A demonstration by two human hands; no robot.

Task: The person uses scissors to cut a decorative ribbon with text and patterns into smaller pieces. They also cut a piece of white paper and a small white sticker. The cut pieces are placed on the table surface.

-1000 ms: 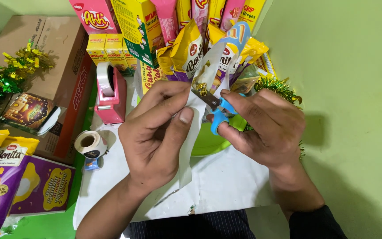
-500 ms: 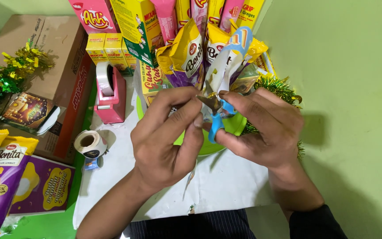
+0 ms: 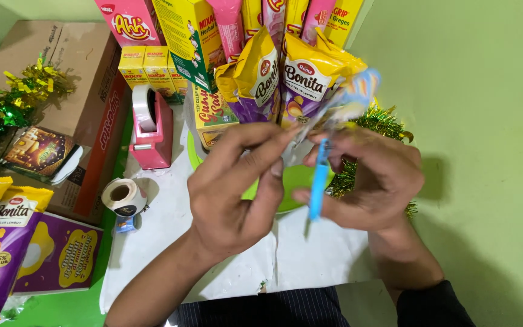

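Observation:
My right hand point(image 3: 376, 181) grips a thin blue stick point(image 3: 318, 181), which stands almost upright between my hands. At the stick's top sits a small, blurred blue and white snack packet point(image 3: 349, 100). The fingers of my left hand point(image 3: 237, 188) pinch the packet's lower end where it meets the stick. Both hands hover just in front of a standing bunch of yellow and purple snack packets point(image 3: 273, 79) and boxes, with the small packet's top against the bunch.
A pink tape dispenser point(image 3: 149, 127) and a small tape roll point(image 3: 123, 197) lie left of my hands on white paper point(image 3: 164, 230). Further left are a cardboard box point(image 3: 74, 72), gold and green tinsel point(image 3: 7, 103) and more purple and yellow packets point(image 3: 1, 236). Green tinsel point(image 3: 382, 121) rings the bunch's base.
Both hands have risen toward the bunch of snacks. The blue stick has turned from slanted to nearly upright, and the small packet now sits higher against the bunch.

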